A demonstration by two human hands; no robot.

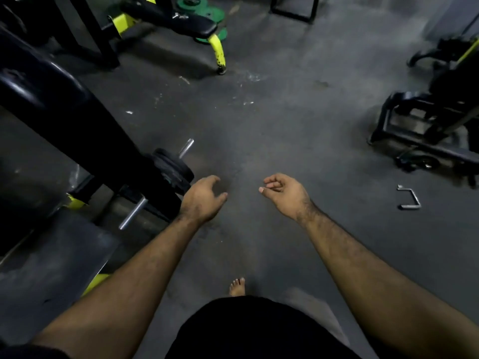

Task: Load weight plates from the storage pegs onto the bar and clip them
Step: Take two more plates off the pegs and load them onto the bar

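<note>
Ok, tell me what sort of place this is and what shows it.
Most likely a gym's weights area. Black weight plates sit on a steel peg of a black and yellow machine frame, a padded bench stands further back with green plates on the floor beside it, and the floor looks like dark matting.

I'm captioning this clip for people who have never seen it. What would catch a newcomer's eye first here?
First, the two bare forearms reaching out over the dark gym floor, left hand and right hand both holding nothing. Next, just left of the left hand, the black weight plates on a steel peg of the black rack. Far back, green plates lie behind a yellow-legged bench.
</note>
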